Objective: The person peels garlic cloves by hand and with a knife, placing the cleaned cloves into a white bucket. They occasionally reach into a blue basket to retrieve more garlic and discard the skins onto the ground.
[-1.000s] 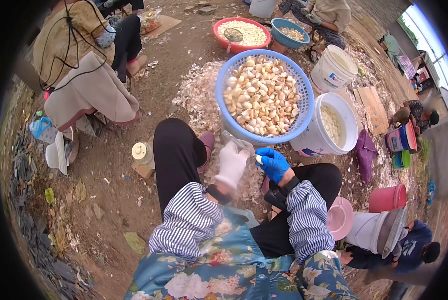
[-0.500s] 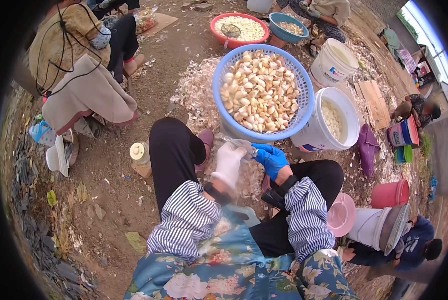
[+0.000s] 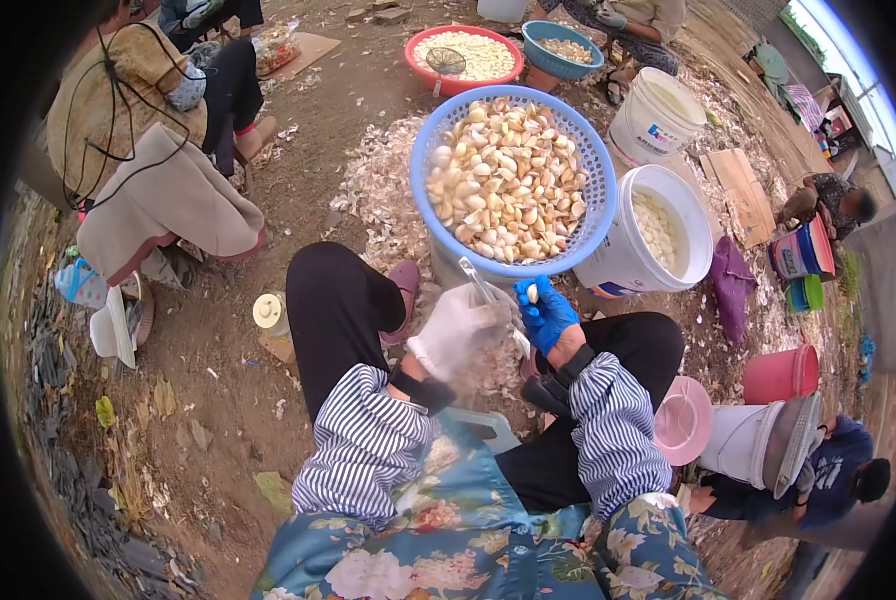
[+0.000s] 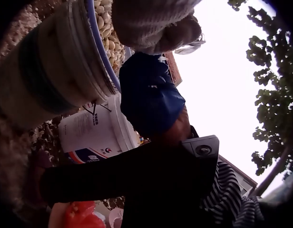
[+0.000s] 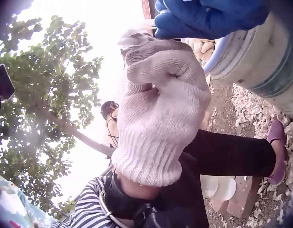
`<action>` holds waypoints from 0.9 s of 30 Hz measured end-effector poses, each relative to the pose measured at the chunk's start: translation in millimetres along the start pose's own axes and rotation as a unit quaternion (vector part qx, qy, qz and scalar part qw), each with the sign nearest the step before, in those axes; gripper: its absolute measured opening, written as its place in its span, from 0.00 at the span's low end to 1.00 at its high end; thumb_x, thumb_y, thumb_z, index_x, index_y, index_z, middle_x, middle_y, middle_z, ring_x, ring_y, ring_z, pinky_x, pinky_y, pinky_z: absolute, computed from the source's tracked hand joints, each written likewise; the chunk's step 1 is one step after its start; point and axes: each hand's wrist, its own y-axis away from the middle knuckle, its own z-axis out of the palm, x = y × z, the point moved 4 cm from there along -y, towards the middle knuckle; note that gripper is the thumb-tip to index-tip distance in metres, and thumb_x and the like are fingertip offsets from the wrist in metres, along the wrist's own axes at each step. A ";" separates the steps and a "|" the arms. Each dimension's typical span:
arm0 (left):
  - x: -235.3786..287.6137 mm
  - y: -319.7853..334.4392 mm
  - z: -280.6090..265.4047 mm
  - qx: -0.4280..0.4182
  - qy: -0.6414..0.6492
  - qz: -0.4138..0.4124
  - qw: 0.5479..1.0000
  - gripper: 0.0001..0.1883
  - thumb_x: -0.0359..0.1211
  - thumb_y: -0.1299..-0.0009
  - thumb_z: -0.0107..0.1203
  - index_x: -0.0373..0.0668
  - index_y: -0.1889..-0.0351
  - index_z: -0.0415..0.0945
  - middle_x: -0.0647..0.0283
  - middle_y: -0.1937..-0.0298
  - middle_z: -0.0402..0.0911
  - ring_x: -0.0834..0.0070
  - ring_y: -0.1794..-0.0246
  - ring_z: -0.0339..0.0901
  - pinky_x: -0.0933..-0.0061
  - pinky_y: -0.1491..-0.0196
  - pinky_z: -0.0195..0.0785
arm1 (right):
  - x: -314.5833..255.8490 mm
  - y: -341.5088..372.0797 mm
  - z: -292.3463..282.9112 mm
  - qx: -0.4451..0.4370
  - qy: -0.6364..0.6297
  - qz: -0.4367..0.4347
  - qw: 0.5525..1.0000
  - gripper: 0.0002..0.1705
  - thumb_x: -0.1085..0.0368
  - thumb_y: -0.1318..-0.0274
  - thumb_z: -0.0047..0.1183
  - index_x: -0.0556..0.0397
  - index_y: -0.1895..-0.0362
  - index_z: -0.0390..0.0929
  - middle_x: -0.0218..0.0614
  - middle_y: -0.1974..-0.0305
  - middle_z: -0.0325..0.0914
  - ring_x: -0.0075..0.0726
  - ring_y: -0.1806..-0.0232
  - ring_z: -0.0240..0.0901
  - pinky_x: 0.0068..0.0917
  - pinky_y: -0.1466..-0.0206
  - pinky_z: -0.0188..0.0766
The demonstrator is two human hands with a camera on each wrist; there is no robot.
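Observation:
My left hand (image 3: 461, 328), in a white knit glove, grips a slim, pale small knife (image 3: 475, 279) that sticks out past the fist. In the right wrist view, its fingers (image 5: 158, 61) are curled tightly. My right hand (image 3: 548, 315), in a blue glove, pinches a pale garlic clove (image 3: 533, 294) between thumb and fingers, close beside the left hand. Just beyond both hands, a blue perforated basket (image 3: 420, 205) heaped with garlic cloves (image 3: 508, 180) sits on top of a bucket (image 4: 42, 71). In the left wrist view, the blue glove (image 4: 149, 97) hides the clove.
To the basket's right stands a white bucket (image 3: 703, 215) of peeled cloves in liquid, with another white bucket (image 3: 648, 125) behind. Further back are a red basin (image 3: 513, 75) and a teal basin (image 3: 568, 68). Peeled skins (image 3: 373, 180) litter the ground. Several people sit around.
The clove now shows upright in the blue-gloved fingers, which have turned upward. The left hand has tilted, so the knife sticks up more plainly. The head view has shifted slightly.

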 end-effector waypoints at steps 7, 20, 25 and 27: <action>-12.8 -13.2 -20.3 0.153 -0.218 0.101 0.959 0.10 0.29 0.35 0.59 0.34 0.58 0.76 0.61 0.63 0.82 0.77 0.66 0.79 0.78 0.61 0.73 | -0.6 2.6 0.8 -0.030 -0.055 -0.002 0.998 0.15 0.61 0.39 0.54 0.57 0.52 0.76 0.33 0.58 0.79 0.19 0.70 0.68 0.10 0.75 0.63; -1.3 -7.2 -4.9 0.154 -0.079 0.173 0.970 0.09 0.23 0.37 0.58 0.35 0.58 0.77 0.64 0.63 0.82 0.80 0.63 0.77 0.79 0.58 0.71 | -1.3 9.6 14.0 -0.046 0.004 -0.028 0.999 0.15 0.70 0.43 0.55 0.58 0.50 0.75 0.35 0.54 0.78 0.29 0.55 0.75 0.19 0.53 0.74; -3.3 -9.2 -12.1 0.152 -0.057 0.180 0.970 0.10 0.25 0.33 0.56 0.34 0.55 0.76 0.59 0.59 0.82 0.74 0.59 0.80 0.75 0.55 0.74 | 1.5 4.2 6.5 -0.075 -0.029 -0.036 0.996 0.19 0.72 0.44 0.54 0.58 0.47 0.72 0.36 0.51 0.76 0.32 0.49 0.73 0.23 0.45 0.71; -5.5 -9.6 -15.2 0.158 -0.052 0.167 0.972 0.10 0.26 0.33 0.55 0.34 0.54 0.75 0.58 0.59 0.82 0.73 0.59 0.80 0.74 0.56 0.74 | 1.1 4.1 5.4 -0.055 0.003 -0.048 0.997 0.22 0.73 0.45 0.55 0.58 0.44 0.70 0.37 0.49 0.75 0.33 0.48 0.72 0.24 0.42 0.69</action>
